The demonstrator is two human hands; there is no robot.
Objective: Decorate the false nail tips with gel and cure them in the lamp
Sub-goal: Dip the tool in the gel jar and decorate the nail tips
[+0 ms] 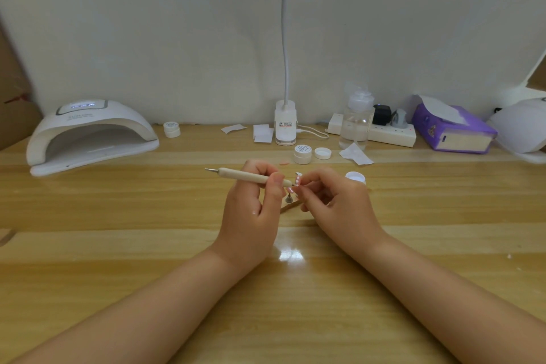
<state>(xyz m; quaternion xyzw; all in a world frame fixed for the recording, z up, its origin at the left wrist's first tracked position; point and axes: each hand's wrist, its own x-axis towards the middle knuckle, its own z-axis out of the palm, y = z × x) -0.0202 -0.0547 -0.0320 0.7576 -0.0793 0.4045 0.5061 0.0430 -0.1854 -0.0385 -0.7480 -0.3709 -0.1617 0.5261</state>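
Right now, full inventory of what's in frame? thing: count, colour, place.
curing lamp: 1, white, far left of table
gel pots: 2 closed, white; one beside curing lamp, one mid-table
loose lid: 1, white, right of the mid-table pot
open pot: 1, white, behind right hand
desk lamp: 1, white, clipped base at back centre
pump bottle: 1, clear, back right
power strip: 1, white, back right
tissue pack: 1, purple, far right
dotting tool: 1, wooden, held in left hand
nail tip: 1, pink with white dots, pinched in right-hand fingers
left hand
right hand
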